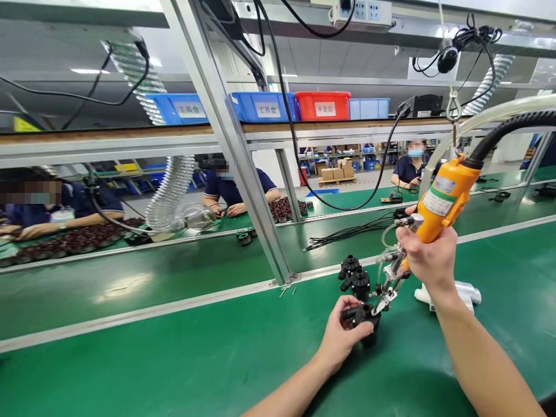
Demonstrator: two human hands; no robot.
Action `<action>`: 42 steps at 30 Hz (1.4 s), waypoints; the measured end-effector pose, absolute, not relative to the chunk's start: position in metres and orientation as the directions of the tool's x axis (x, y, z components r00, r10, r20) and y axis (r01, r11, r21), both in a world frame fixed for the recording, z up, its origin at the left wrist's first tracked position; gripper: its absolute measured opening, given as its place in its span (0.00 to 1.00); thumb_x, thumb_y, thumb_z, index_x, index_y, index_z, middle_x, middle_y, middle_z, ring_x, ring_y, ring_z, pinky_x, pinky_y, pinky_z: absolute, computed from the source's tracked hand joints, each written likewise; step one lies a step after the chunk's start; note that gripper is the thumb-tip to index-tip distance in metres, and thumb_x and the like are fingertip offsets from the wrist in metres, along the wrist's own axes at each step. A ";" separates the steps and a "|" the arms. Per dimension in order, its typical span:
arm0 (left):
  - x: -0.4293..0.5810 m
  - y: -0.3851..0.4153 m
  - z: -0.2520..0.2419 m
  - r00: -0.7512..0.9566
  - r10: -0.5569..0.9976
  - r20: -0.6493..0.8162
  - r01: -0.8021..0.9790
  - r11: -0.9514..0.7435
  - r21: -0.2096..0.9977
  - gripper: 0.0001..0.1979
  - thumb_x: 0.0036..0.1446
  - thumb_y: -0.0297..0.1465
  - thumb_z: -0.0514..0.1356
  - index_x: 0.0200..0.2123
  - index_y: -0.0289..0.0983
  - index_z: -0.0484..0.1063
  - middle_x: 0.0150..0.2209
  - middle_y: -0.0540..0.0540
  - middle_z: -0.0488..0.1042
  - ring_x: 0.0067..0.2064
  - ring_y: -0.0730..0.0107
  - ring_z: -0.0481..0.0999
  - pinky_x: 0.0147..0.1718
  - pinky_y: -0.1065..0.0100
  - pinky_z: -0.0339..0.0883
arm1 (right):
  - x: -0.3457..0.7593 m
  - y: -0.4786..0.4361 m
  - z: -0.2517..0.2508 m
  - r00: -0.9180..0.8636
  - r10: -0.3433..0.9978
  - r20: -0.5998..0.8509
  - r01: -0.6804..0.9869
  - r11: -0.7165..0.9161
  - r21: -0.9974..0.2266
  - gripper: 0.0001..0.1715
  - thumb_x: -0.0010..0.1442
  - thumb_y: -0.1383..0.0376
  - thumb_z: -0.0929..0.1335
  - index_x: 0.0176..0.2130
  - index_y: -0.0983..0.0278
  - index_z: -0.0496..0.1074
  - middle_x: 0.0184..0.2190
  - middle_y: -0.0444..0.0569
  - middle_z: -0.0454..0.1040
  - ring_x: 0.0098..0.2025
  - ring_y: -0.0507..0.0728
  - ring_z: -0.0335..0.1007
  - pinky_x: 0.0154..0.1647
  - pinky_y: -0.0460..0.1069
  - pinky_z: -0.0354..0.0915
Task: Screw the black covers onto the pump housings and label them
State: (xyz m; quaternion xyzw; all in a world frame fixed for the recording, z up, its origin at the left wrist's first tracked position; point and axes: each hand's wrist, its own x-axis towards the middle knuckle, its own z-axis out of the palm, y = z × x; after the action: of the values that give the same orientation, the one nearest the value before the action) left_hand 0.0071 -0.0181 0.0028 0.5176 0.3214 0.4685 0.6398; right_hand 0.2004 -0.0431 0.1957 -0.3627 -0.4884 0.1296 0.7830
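Note:
In the head view my left hand (341,333) is closed round a small black pump housing (364,317) on the green bench, thumb in front and fingers behind. An orange electric screwdriver (447,194) hangs from a hook and cable, and my right hand (432,258) grips it around its lower body. Its metal nose slants down to the left, and the tip meets the top of the housing near its rim. Whether a screw sits under the tip is too small to tell. Just behind stand two more black pump housings (359,282).
Loose screws (286,289) lie by the foot of a metal post (243,156). A white device (464,294) rests right of the screwdriver. Black cables (347,231) lie beyond the rail. Blue bins (266,107) and a red bin (322,106) line the shelf; several co-workers sit opposite.

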 end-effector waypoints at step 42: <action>0.011 -0.012 0.011 0.455 0.891 -0.009 -0.145 0.084 0.986 0.29 0.40 0.36 0.80 0.45 0.35 0.78 0.37 0.47 0.80 0.37 0.66 0.76 0.42 0.65 0.68 | 0.161 -0.037 0.174 0.368 0.734 0.571 0.068 0.591 -0.804 0.27 0.43 0.59 0.80 0.37 0.60 0.66 0.21 0.34 0.62 0.21 0.48 0.56 0.19 0.45 0.59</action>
State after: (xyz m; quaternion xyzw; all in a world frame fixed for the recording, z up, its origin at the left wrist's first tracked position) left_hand 0.0114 -0.0120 0.0110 0.5485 0.3398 0.3963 0.6532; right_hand 0.1609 -0.0369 0.1742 -0.3903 -0.5139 0.2282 0.7291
